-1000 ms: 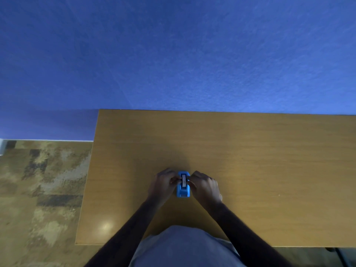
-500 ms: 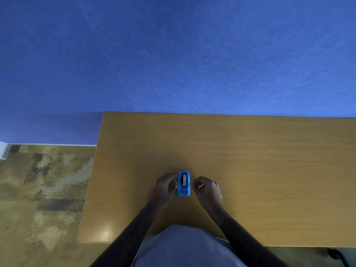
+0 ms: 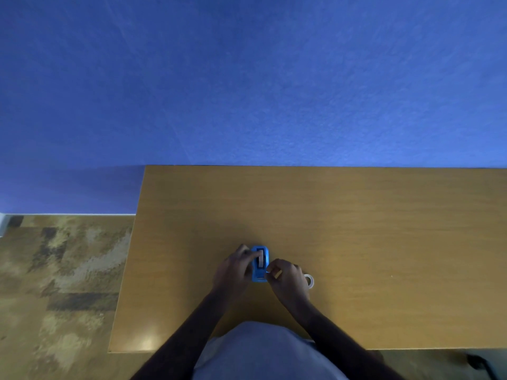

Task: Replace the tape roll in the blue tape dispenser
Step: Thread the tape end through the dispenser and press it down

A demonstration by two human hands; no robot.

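Sitting on the wooden table [image 3: 356,229], toward the near left part of its top: the blue tape dispenser [image 3: 260,263], lengthwise away from the viewer, a tape roll [image 3: 260,259] showing on edge in its open slot. Cupping the dispenser's left side: the left hand [image 3: 233,270], fingers curled against the blue body and touching it. Meeting the dispenser's near right corner: the right hand [image 3: 288,278], thumb and forefinger drawn together in a pinch at that corner; impossible to tell whether anything thin is caught between them. Lying flat on the table just beside the right hand, partly hidden behind it: a second white tape roll [image 3: 310,280].

Running close on the left: the table's left edge, not far from the left hand, with patterned carpet [image 3: 63,270] dropping away beyond it. Butting against the blue wall [image 3: 247,78]: the far edge. Crossing the bottom of the view just behind the forearms: the near edge, with the person's light shirt [image 3: 260,352] overlapping it. Lying bare: wide tabletop to the right of the hands and ahead toward the wall.

Showing no readable brand, label or writing on the dispenser or rolls; too small to make out.
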